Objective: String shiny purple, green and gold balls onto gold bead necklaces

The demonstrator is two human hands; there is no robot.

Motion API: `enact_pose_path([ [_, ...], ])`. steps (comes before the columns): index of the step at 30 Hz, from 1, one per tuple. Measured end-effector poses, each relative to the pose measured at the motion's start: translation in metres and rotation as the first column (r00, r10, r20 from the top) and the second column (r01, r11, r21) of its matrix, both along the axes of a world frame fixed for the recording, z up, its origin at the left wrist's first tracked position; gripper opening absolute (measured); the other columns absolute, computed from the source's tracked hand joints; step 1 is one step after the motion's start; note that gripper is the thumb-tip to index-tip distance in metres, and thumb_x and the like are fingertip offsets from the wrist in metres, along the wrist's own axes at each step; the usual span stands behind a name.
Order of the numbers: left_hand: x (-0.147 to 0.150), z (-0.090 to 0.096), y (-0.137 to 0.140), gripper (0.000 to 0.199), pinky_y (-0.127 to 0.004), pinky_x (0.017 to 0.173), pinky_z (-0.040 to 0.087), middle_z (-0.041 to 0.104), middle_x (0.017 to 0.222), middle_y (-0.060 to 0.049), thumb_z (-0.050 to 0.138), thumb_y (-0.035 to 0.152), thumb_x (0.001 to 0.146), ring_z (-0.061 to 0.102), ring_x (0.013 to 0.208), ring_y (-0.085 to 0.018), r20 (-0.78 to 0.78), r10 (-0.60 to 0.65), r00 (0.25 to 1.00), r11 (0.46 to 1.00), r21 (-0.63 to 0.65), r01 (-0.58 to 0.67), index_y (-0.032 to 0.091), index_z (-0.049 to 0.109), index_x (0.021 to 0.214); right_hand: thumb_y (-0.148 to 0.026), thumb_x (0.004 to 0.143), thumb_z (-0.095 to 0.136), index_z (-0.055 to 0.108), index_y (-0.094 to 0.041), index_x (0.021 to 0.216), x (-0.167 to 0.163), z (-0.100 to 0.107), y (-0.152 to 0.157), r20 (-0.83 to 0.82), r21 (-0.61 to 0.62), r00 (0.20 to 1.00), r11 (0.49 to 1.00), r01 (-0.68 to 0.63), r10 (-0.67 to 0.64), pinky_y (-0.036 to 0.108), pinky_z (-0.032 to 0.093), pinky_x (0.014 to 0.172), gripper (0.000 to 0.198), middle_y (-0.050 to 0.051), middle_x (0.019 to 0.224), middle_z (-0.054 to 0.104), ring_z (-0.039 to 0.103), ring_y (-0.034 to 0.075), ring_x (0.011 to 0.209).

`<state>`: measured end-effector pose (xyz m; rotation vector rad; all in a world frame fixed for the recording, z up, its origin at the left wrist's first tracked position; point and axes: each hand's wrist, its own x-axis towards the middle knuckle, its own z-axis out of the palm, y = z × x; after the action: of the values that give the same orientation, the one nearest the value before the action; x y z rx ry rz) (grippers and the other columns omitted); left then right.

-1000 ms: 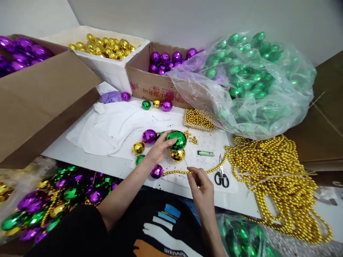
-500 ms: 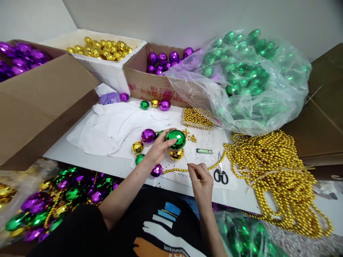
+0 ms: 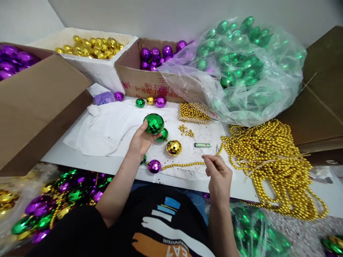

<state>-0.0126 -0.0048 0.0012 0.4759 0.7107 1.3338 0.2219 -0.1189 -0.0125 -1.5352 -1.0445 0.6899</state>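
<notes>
My left hand (image 3: 142, 141) is closed round a large green faceted ball (image 3: 154, 124), raised over the white cloth. Just below it is a smaller green ball (image 3: 162, 135), close to my fingertips. A gold mirrored ball (image 3: 174, 147) lies right of that. Between thumb and fingers of my right hand (image 3: 217, 171) is a thin needle (image 3: 198, 146), its tip slanting up toward loose small gold beads (image 3: 187, 131). Under my left wrist a purple ball (image 3: 154, 166) joins a gold bead string (image 3: 184, 165) that runs right, behind my right hand. Other strung balls are hidden by my left hand.
A box of gold beads (image 3: 194, 113) and a green lighter (image 3: 202, 145) lie ahead. Piled gold bead strands (image 3: 270, 167) cover the right side. Behind stand a white foam box (image 3: 102, 69), a purple-ball carton (image 3: 155, 84) and a plastic bag of green balls (image 3: 257, 103).
My left hand has moved left and up with the large green ball, away from the gold ball. My right hand has drawn right with the needle, now covering most of the scissors.
</notes>
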Motion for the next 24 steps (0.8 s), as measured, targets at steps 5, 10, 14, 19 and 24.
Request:
enact_pose_path([
  [5,0.016,0.012,-0.019,0.064,-0.040,0.087,0.058,0.068,0.123,-0.016,0.092,0.042,0.056,0.061,0.119,-0.037,-0.039,-0.472,0.881,0.873,0.117,0.473,0.017,0.070,0.110,-0.037,0.085,0.066,0.072,-0.020,0.080,-0.021,0.010,0.019,-0.025,-0.003,0.990,0.991,-0.136,0.136,0.028,0.039,0.061,0.019,0.000,0.075,0.052,0.050,0.014,0.069],
  [10,0.024,0.013,-0.013,0.063,-0.035,0.077,0.060,0.066,0.128,-0.015,0.086,0.048,0.064,0.061,0.120,-0.037,0.017,-0.357,0.934,0.932,0.077,0.355,0.018,0.067,0.116,-0.033,0.085,0.064,0.066,-0.020,0.074,-0.029,0.015,0.027,0.030,0.022,0.991,0.991,-0.131,0.130,0.027,0.038,0.061,0.017,-0.001,0.074,0.050,0.048,0.013,0.068],
  [14,0.028,0.009,-0.007,0.057,-0.027,0.065,0.059,0.066,0.127,-0.014,0.076,0.048,0.078,0.064,0.117,-0.033,0.121,-0.303,0.945,0.949,-0.049,0.311,0.021,0.061,0.125,-0.037,0.086,0.065,0.066,-0.019,0.080,-0.031,0.010,0.030,-0.005,0.098,1.000,0.995,-0.025,0.025,0.028,0.041,0.064,0.019,0.001,0.077,0.057,0.051,0.014,0.070],
  [19,0.041,0.008,-0.008,0.050,-0.024,0.066,0.061,0.067,0.124,-0.016,0.064,0.049,0.088,0.064,0.118,-0.031,0.237,-0.329,0.914,0.917,-0.151,0.370,0.018,0.057,0.127,-0.037,0.086,0.067,0.069,-0.018,0.084,-0.040,0.008,0.044,-0.072,0.212,0.992,0.971,0.113,-0.100,0.030,0.047,0.066,0.020,0.002,0.079,0.060,0.057,0.016,0.074],
  [24,0.046,0.007,-0.008,0.055,-0.024,0.067,0.061,0.065,0.124,-0.018,0.061,0.054,0.089,0.063,0.120,-0.032,0.326,-0.369,0.871,0.874,-0.196,0.444,0.016,0.055,0.128,-0.045,0.093,0.058,0.069,-0.019,0.093,-0.045,0.014,0.058,-0.016,0.292,0.981,0.937,0.190,-0.194,0.033,0.052,0.066,0.028,0.005,0.088,0.066,0.065,0.019,0.081],
])
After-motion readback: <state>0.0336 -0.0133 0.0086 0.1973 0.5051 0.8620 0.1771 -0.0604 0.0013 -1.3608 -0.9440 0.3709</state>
